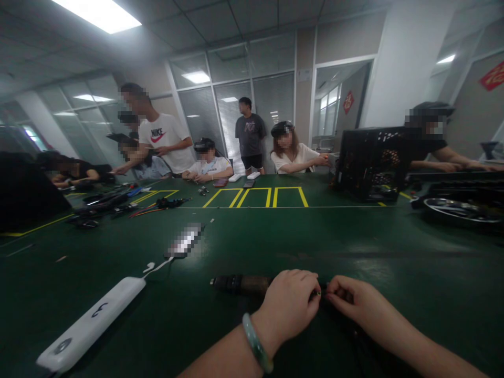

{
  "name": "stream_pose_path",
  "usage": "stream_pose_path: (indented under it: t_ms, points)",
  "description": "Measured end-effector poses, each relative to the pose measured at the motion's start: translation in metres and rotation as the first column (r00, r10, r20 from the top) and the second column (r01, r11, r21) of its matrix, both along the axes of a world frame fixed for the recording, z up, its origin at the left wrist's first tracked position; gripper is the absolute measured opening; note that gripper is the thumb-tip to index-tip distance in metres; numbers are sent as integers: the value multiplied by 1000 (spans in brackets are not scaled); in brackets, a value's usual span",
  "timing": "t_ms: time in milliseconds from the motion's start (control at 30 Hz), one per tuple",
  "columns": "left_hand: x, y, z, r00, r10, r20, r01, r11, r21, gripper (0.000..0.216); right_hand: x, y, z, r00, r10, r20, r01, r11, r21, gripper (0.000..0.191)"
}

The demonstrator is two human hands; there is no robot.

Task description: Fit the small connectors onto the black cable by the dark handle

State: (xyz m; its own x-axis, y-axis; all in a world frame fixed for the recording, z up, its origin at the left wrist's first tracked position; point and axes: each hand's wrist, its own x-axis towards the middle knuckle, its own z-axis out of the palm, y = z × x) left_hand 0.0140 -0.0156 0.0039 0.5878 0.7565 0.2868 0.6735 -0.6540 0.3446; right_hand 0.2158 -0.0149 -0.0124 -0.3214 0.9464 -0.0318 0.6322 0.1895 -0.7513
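Observation:
A dark electric screwdriver (252, 285) lies across the green table, its metal tip pointing left. My left hand (289, 299), with a pale green bangle (255, 338) at the wrist, is closed around its rear end. Close beside it, my right hand (350, 296) pinches a small dark piece between thumb and fingertips, which looks like the end of a dark cable (354, 331) running below the hand. A tiny brass-coloured spot shows at the left thumb tip. The fingers mostly hide where the two pieces meet, so I cannot tell whether they are joined.
To the left are a white power strip (94, 320) marked 3 and a phone (185, 241) on a white cable. Tangled cables (106, 205) lie farther back. At right stand an open black computer case (370, 163) and another case part (464, 205). Several people are around the table (255, 231).

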Motion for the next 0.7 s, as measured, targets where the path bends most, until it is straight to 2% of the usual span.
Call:
stream_pose_path:
  t_ms: [167, 367, 700]
  points:
    - [1, -3, 1, 1000, 29, 9, -29, 999, 29, 19, 0, 1, -1, 1000, 1, 7, -1, 1000, 5, 14]
    - [2, -2, -3, 997, 46, 57, -48, 998, 36, 13, 2, 3, -5, 1000, 3, 14, -4, 1000, 15, 13]
    - [3, 1, -5, 994, 95, 45, -97, 994, 42, 11, 3, 2, -3, 1000, -21, 23, 20, 999, 25, 13]
